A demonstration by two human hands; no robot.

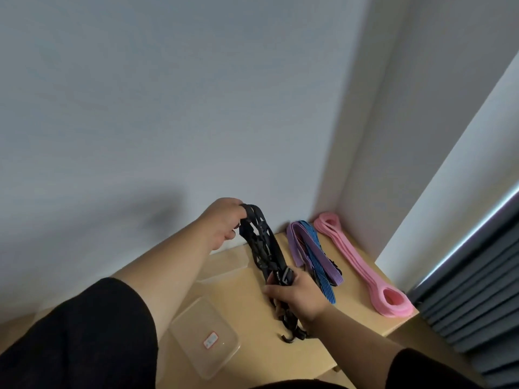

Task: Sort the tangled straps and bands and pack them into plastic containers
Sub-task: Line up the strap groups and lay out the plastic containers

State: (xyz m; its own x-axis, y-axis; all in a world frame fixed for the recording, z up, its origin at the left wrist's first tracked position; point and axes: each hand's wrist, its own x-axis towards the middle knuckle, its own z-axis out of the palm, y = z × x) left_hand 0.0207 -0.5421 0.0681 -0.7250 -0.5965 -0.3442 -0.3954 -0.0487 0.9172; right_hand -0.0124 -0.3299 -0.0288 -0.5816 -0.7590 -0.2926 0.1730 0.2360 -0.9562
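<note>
A bundle of black straps (264, 242) with buckles is stretched between my two hands above the wooden table (280, 357). My left hand (222, 223) grips its far looped end, raised near the wall. My right hand (297, 293) is curled round its near end, and black hooks hang below that hand. On the table to the right lie a purple band (314, 248) with a blue striped strap (320, 272) over it, and a stack of pink bands (362, 265). A clear plastic container (205, 335) with a red-edged label sits near the front.
A second clear container (224, 265) stands behind the first, under my left forearm. White walls close the table in at the back and right. A dark grey pleated curtain (471, 290) hangs beyond the table's right edge.
</note>
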